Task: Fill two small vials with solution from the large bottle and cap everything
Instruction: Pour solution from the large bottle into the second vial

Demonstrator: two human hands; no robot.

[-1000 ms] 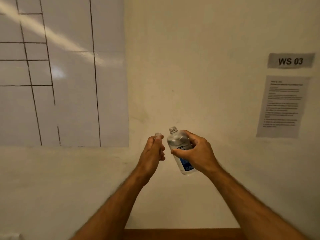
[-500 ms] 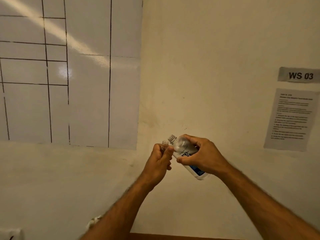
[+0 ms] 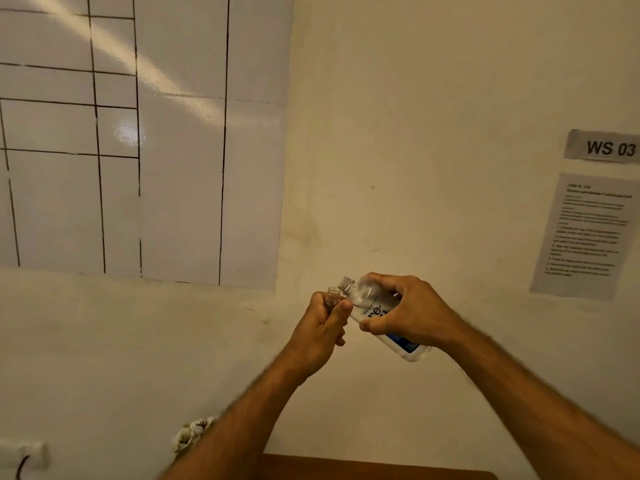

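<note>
My left hand (image 3: 320, 329) grips a small clear vial (image 3: 333, 294) upright; only its open neck shows above my fingers. My right hand (image 3: 407, 311) holds the large clear bottle (image 3: 377, 315) with a white and blue label, uncapped and tilted to the left. The bottle's threaded mouth sits right beside and slightly above the vial's mouth. Both are held up in the air in front of a cream wall. No caps and no second vial are in view.
A wooden table edge (image 3: 374, 467) shows at the bottom. On the wall are a white gridded board (image 3: 145, 140), a "WS 03" sign (image 3: 606, 147) and a printed sheet (image 3: 588, 233). A socket (image 3: 20, 459) and a floral object (image 3: 192, 433) sit low left.
The bottle has tilted further to the left and its mouth has come up against the vial's mouth. The view has shifted, so my hands sit a little more to the right.
</note>
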